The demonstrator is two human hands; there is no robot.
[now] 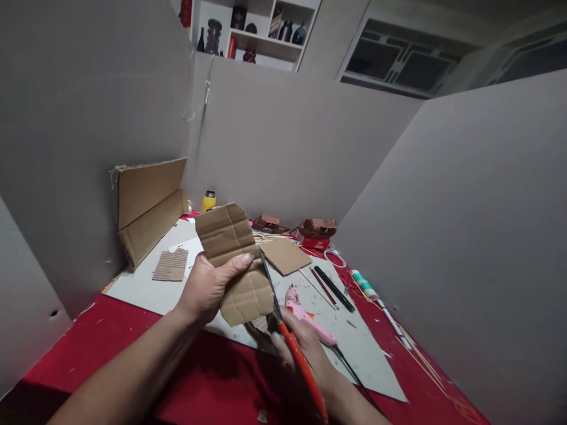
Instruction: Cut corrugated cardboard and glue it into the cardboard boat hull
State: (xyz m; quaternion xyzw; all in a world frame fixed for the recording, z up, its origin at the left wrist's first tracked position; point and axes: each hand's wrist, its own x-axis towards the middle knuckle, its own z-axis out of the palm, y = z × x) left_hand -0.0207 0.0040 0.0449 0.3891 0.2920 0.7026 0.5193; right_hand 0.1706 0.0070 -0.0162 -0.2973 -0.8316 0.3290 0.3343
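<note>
My left hand [208, 286] grips a creased piece of brown cardboard [228, 227], thumb across its front and the fingers hidden behind. In my right hand [305, 342] is a pair of scissors [295, 348] with red handles, their dark blades pointing up along the cardboard's right edge. I cannot tell whether the blades touch or bite into it. Behind my right hand lies a pink hot glue gun [310, 319] with a black cord. Partly hidden below the cardboard is a dark, rounded object [259, 330].
A white board [372, 360] covers part of the red table [110, 330]. On it lie a cardboard square [286, 257], a ridged cardboard scrap [170, 265] and a black stick [334, 288]. Folded cardboard [150, 200] leans at left. Behind stand a yellow bottle [208, 201] and brown boat models [318, 227]. Grey panels enclose the table.
</note>
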